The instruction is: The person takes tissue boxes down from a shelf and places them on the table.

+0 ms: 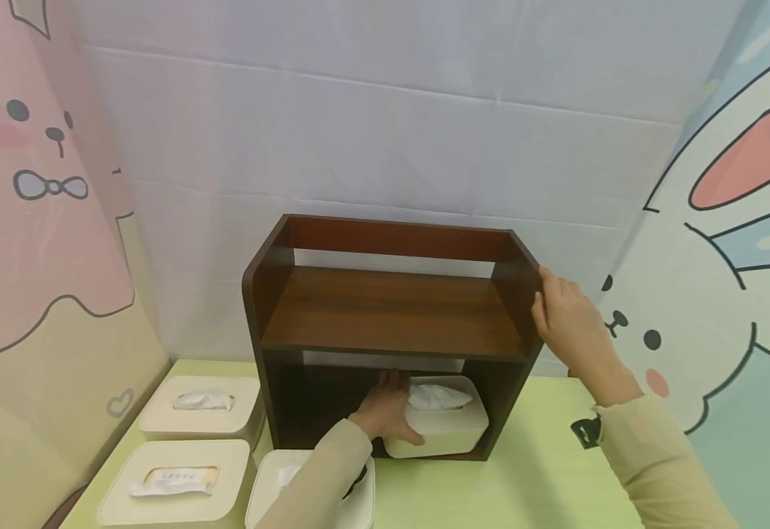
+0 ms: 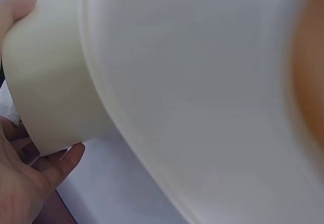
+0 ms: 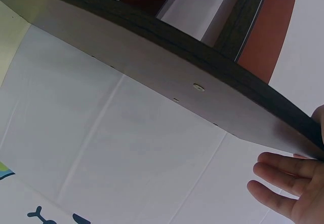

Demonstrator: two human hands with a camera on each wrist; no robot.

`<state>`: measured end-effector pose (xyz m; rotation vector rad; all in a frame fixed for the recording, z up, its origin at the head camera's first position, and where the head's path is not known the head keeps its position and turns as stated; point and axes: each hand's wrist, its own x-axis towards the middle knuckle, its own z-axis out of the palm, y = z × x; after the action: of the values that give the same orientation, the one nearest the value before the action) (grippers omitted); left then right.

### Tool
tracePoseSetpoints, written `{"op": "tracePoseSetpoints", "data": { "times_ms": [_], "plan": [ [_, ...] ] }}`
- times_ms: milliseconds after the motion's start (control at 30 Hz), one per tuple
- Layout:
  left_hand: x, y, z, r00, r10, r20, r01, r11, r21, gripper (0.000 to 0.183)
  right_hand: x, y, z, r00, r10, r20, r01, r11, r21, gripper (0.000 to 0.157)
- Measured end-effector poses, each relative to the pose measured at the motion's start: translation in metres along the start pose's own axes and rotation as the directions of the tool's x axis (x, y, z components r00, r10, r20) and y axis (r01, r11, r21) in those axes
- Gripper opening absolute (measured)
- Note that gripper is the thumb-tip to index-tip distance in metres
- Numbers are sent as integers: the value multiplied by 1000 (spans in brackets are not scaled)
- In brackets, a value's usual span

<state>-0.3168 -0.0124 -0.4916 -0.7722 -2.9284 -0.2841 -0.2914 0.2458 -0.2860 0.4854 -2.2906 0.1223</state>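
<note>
A dark brown two-tier wooden shelf (image 1: 391,305) stands against the back wall. In its lower compartment, at the right, sits a cream tissue box (image 1: 447,433) with white tissue poking from its top. My left hand (image 1: 385,411) grips this box by its left end, thumb on the front and fingers toward the back; the left wrist view shows the thumb and fingers (image 2: 63,165) on opposite sides of it. With my right hand (image 1: 570,323) I hold the upper edge of the shelf's right side panel (image 3: 167,77). Several of those fingertips stand away from the panel.
Two more cream tissue boxes, one behind (image 1: 200,404) and one in front (image 1: 173,481), stand left of the shelf on the pale green table (image 1: 537,470). Under my left forearm is another tissue box (image 1: 269,485). Cartoon-printed cloths (image 1: 722,308) flank both sides.
</note>
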Motion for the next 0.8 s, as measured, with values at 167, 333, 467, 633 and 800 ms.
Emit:
{"op": "tracePoseSetpoints", "data": {
  "times_ms": [167,333,467,633,800],
  "plan": [
    [-2,3,-3,1000,6,2,-6,1000,3,118,0,1,-1,1000,-8,-5,8,1000,2,40],
    [-5,8,-10,1000,11,-7,-11,1000,0,117,-1,1,-1,1000,-12,-6,12,1000,-2,40],
    [-9,10,-13,999,31,-31,-31,1000,-5,116,-1,0,-2,1000,-12,-4,12,1000,-2,40],
    [-13,13,-15,998,57,-23,-58,998,-9,115,-1,0,-2,1000,-4,3,4,1000,-7,40],
    [-19,17,-16,996,80,-24,-80,997,-7,113,-2,0,-3,1000,8,15,-8,1000,-7,40]
  ]
}}
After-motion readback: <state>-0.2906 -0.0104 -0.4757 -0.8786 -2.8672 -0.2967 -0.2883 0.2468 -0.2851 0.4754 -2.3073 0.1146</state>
